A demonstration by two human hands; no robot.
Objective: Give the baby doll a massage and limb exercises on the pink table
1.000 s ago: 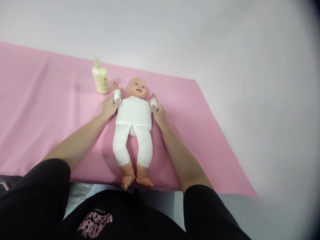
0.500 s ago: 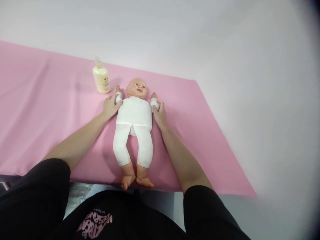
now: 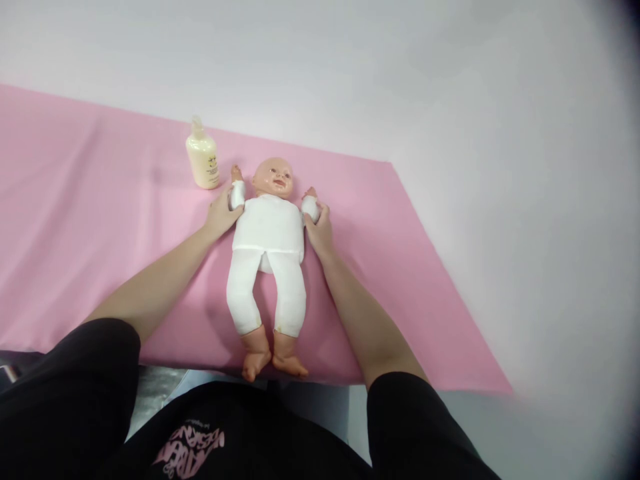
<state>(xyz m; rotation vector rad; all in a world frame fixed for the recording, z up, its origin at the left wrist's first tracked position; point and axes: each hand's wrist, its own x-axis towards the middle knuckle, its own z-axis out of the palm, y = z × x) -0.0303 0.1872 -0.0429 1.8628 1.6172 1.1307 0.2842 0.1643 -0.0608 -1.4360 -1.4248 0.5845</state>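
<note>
A baby doll (image 3: 269, 223) in a white top and white trousers lies on its back, head away from me and bare feet at the table's near edge. Both its arms are bent upward beside the head. My left hand (image 3: 220, 215) is closed around the doll's arm on the left, thumb at the shoulder side. On the other side, my right hand (image 3: 321, 230) grips the doll's other arm, thumb in front and fingers behind. Part of the fingers of each hand is hidden by the sleeves.
A pump bottle (image 3: 203, 160) of pale yellow liquid stands just beyond my left hand, left of the doll's head. Pink cloth (image 3: 125, 220) covers the table, with soft folds at left. A pale wall (image 3: 475, 133) rises behind and to the right.
The doll's arm in my left hand has shifted slightly upward, with more of its sleeve showing. My right hand and the arm it holds have moved only a little. The bottle stays put.
</note>
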